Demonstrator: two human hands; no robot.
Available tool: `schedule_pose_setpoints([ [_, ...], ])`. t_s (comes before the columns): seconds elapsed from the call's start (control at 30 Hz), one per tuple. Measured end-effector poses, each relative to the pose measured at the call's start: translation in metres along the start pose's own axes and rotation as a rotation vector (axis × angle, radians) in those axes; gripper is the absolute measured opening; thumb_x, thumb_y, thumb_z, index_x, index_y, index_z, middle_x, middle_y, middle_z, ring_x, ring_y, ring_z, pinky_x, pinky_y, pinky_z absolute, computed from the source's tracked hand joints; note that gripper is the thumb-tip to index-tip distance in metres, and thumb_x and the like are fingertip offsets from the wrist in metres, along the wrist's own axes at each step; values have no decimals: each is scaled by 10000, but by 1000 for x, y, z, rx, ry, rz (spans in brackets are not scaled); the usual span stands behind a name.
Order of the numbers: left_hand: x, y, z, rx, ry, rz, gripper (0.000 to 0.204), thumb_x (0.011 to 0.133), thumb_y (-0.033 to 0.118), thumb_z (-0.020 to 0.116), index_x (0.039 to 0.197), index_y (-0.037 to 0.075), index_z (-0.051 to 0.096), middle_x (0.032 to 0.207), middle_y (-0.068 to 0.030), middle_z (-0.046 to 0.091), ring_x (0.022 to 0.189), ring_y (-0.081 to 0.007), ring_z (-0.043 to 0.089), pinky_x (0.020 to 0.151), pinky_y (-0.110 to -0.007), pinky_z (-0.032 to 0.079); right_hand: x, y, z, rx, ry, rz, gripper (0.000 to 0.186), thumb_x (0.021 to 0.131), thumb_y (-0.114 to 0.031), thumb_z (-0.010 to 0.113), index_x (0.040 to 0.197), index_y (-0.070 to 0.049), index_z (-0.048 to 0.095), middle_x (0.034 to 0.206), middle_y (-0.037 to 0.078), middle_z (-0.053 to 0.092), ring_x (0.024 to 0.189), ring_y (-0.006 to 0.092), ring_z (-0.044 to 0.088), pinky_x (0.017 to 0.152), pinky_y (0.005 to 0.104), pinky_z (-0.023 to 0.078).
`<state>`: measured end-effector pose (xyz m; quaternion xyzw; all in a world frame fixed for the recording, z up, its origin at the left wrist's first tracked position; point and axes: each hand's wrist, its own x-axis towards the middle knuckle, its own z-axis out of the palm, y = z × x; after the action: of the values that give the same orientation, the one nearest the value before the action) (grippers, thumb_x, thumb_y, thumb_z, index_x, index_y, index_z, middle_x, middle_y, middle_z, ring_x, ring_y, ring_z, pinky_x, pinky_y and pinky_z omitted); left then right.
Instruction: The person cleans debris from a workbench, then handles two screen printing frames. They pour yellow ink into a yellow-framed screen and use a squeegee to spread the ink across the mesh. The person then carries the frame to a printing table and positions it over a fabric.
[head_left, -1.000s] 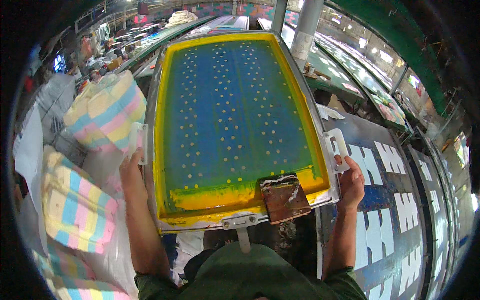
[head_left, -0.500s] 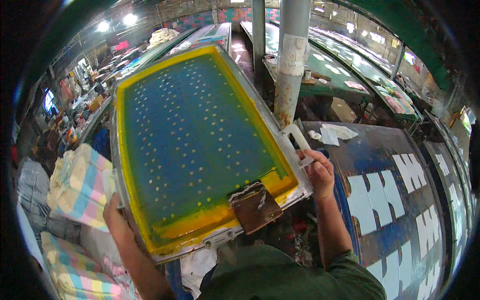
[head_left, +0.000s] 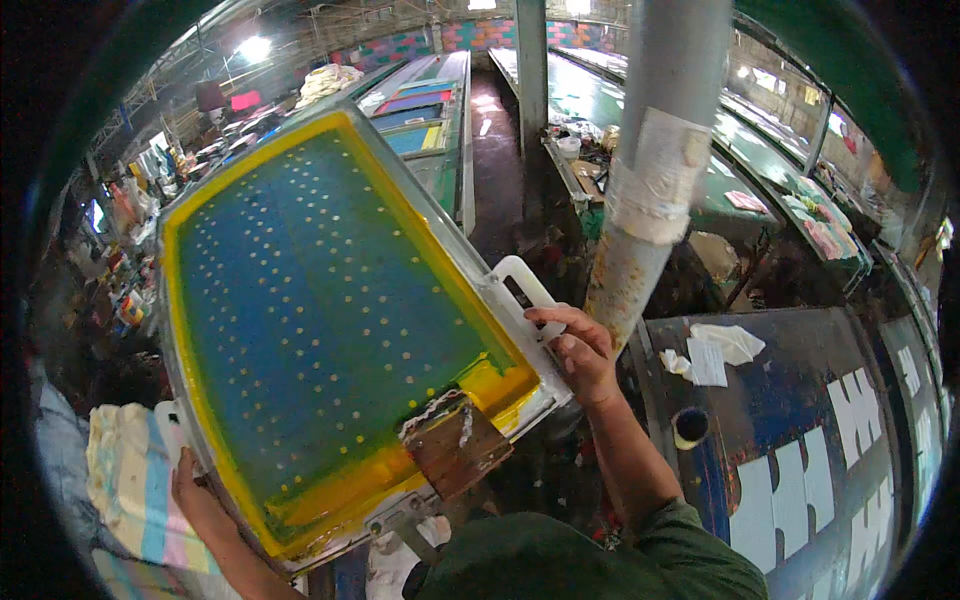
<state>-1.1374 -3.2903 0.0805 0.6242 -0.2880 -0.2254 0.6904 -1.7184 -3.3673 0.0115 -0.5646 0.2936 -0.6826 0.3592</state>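
Workshop aisle behind; both hands, left (head_left: 192,490) and right (head_left: 578,350), grip (tilted) printing screen (head_left: 320,320) handles.

The printing screen (head_left: 320,320) is blue-green, dotted pale, rimmed in yellow ink; at its five o'clock a rust-brown squeegee (head_left: 457,443). At eight o'clock, cloth (head_left: 130,480) striped pastel blue, pink and cream.
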Motion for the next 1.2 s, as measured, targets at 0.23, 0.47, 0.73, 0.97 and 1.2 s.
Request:
schedule_pose_setpoints([
  [0.23, 76, -45, 70, -211, 2, -151, 514, 1021, 353, 679, 1370, -21, 639, 1317, -181, 656, 1173, -299, 650, 993, -417, 540, 97, 85, -11, 220, -34, 59, 530, 923, -312, 696, 1356, -7, 694, 1340, 167, 710, 1222, 239, 653, 1074, 370, 490],
  [0.47, 141, -95, 146, -204, -8, -154, 531, 1027, 406, 655, 1377, 6, 636, 1312, -192, 668, 1152, -310, 675, 965, -424, 563, 193, 123, -22, 217, -51, 44, 513, 935, -277, 655, 1331, 46, 700, 1319, 162, 735, 1185, 224, 672, 1053, 352, 499],
  [0.73, 171, -95, 255, -174, -52, -148, 515, 1026, 393, 660, 1367, 6, 642, 1305, -188, 671, 1149, -305, 675, 967, -420, 561, 270, 164, -46, 187, -58, 11, 554, 920, -369, 695, 1290, 43, 726, 1248, 136, 758, 1136, 214, 691, 1036, 352, 515],
  [0.97, 209, -86, 376, -164, -158, -146, 507, 1027, 382, 663, 1363, 3, 645, 1305, -186, 671, 1151, -301, 672, 972, -418, 558, 337, 207, -58, 237, -42, -1, 544, 930, -361, 722, 1322, 16, 723, 1266, 133, 756, 1124, 205, 703, 1020, 344, 533],
  [1.2, 261, -112, 490, -190, -263, -201, 498, 1027, 372, 666, 1359, 1, 647, 1305, -185, 670, 1154, -298, 670, 977, -416, 555, 398, 243, -81, 152, -44, -28, 478, 942, -280, 727, 1342, -20, 716, 1300, 128, 750, 1195, 214, 689, 1045, 374, 539],
])
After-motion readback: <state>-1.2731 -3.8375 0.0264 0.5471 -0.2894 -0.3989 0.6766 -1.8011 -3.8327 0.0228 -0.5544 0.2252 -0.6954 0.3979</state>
